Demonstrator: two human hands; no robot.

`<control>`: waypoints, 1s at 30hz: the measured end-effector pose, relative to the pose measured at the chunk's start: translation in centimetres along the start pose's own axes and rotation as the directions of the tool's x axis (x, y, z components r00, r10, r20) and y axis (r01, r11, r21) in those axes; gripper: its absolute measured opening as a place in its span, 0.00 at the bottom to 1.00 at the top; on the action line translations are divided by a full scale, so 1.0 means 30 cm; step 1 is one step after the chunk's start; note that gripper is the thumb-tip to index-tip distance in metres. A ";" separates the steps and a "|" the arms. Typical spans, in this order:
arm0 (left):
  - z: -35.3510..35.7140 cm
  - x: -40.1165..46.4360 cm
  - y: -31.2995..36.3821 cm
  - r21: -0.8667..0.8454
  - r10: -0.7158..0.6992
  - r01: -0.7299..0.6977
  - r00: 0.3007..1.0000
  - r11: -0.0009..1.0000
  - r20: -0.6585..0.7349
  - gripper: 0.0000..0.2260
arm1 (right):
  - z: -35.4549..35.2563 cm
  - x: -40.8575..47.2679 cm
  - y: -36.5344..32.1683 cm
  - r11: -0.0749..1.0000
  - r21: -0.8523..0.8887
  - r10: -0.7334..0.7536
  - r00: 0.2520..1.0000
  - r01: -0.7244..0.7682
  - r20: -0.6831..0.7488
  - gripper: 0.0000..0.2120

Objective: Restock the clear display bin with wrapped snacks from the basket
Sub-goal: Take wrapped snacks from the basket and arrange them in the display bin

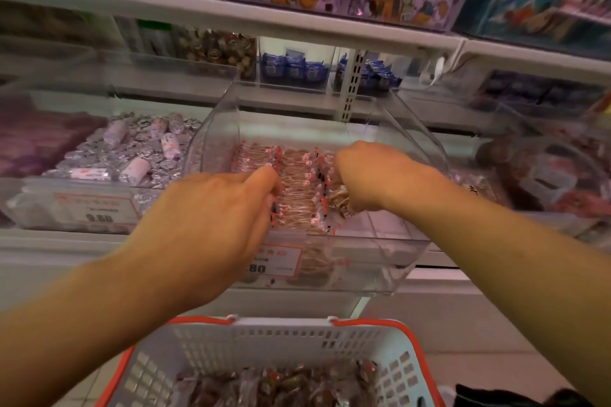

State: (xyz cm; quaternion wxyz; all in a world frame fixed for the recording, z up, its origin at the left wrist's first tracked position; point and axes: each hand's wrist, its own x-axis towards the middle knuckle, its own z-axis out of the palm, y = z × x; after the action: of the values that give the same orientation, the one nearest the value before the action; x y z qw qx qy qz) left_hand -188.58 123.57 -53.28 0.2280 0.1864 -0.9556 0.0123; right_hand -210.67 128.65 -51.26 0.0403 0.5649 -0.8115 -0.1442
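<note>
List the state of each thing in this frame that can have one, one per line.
clear display bin: open-topped, partly filled; right side of its floor bare.
wrapped snacks: lined up in rows inside the bin.
left hand: fingers curled onto the snack rows; grip hidden.
right hand: curled round a snack pack, inside the bin.
basket: below the bin, packs lying in its bottom.
neighbouring bin: heaped with silver-wrapped sweets.

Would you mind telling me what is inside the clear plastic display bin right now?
Rows of wrapped snacks fill the clear plastic display bin's left part; both hands cover some. The right floor looks bare.
</note>
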 end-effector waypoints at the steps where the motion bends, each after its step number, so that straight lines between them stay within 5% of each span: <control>1: 0.001 0.000 0.002 0.005 0.003 -0.003 1.000 1.000 0.002 0.12 | 0.003 -0.003 -0.003 1.000 -0.016 0.003 1.000 -0.003 -0.003 0.19; 9: 0.013 -0.002 0.005 -0.003 -0.017 0.017 0.999 1.000 -0.046 0.12 | 0.046 -0.002 -0.022 1.000 0.018 0.019 0.993 -0.021 0.119 0.16; 22: 0.024 0.010 -0.009 -0.016 -0.010 0.009 0.997 1.000 -0.077 0.10 | -0.004 -0.046 -0.011 0.998 0.055 0.040 0.997 -0.036 -0.061 0.19; 26: 0.001 0.014 0.008 -0.168 -0.036 0.019 0.995 0.986 -0.096 0.09 | -0.033 -0.058 -0.012 0.992 0.121 0.044 0.993 -0.032 -0.106 0.12; 30: -0.057 -0.031 0.006 -0.190 0.115 -0.167 0.960 0.968 -0.256 0.06 | -0.113 -0.132 -0.006 0.974 0.217 -0.010 0.966 0.068 -0.259 0.04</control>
State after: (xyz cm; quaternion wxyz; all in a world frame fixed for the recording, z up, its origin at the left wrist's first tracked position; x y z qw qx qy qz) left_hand -187.15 124.23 -52.15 0.3602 0.0895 -0.9273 -0.0495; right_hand -208.30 131.64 -47.69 0.0780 0.5955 -0.7993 0.0218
